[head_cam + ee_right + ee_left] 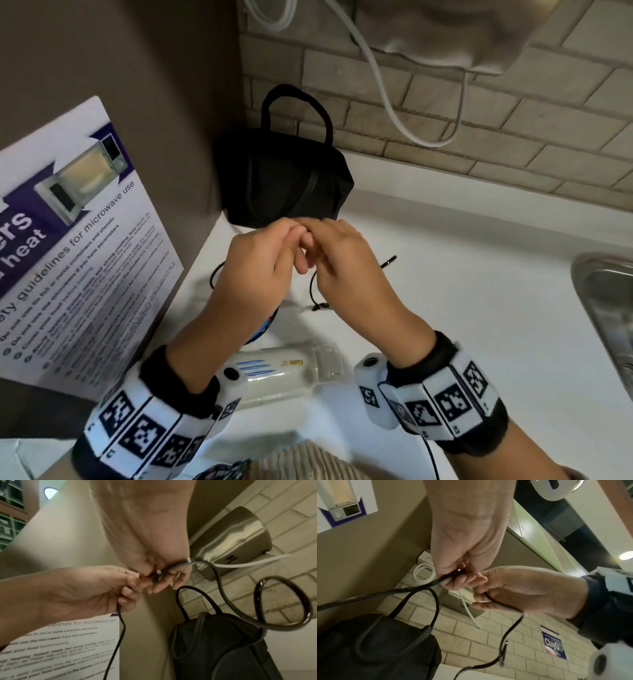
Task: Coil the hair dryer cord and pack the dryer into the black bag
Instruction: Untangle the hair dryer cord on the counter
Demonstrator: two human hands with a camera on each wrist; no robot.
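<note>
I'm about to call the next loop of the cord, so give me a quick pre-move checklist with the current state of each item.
1. Both hands on the cord: ok. The left hand and right hand each pinch it, fingertips meeting.
2. Cord coiled: not ok. One loose loop hangs by the right hand; the rest trails free.
3. Plug end located: cannot tell. No plug is clearly visible.
4. Hair dryer within reach: ok. It lies on the counter under the wrists.
5. Black bag ready: cannot tell. It stands in the corner behind the hands; whether it is open does not show.
</note>
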